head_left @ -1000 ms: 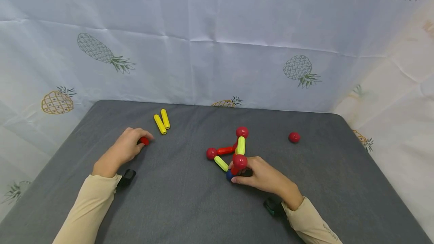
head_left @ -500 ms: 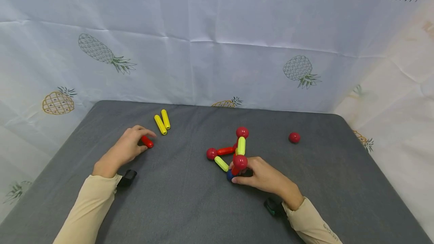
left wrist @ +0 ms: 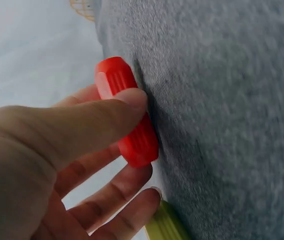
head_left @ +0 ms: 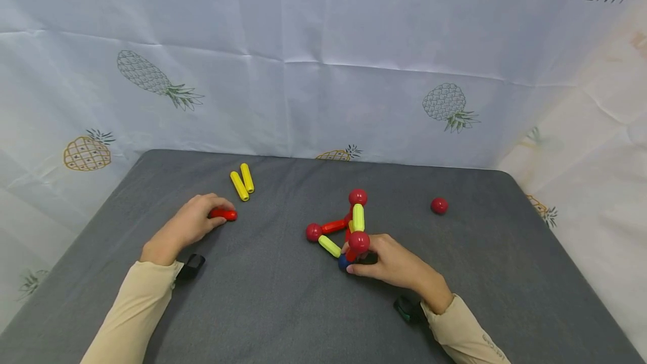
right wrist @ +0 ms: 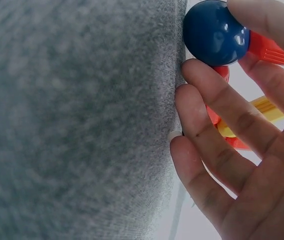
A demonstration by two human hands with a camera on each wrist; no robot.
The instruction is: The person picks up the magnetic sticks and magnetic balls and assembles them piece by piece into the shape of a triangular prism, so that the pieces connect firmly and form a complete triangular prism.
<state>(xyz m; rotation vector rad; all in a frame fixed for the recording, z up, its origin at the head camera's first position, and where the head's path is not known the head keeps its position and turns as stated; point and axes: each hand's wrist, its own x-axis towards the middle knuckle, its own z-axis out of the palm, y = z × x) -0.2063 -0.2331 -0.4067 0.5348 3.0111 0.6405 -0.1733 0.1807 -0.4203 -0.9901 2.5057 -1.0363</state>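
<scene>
My left hand (head_left: 192,219) pinches a short red rod (head_left: 224,215) between thumb and fingers, close over the table at the left; the left wrist view shows its ridged sides, with the thumb across its middle. In the head view my right hand (head_left: 391,262) holds a built frame of balls and rods by its near corner, at a blue ball (right wrist: 214,32). Red balls mark the other corners, one at the left (head_left: 313,232), one at the back (head_left: 358,197) and one raised in front (head_left: 359,241). Red and yellow-green rods (head_left: 329,246) join them. The right fingers partly hide the lower rods.
Two yellow rods (head_left: 240,186) lie side by side beyond the left hand. A loose red ball (head_left: 439,205) sits at the right on the grey-covered table (head_left: 283,308). Behind rises a white pineapple-print curtain (head_left: 303,100).
In my left hand the red rod has turned from slanting to nearly level, showing more of its length and shifting slightly right. The frame has swung slightly left at its far side; the right hand stays put.
</scene>
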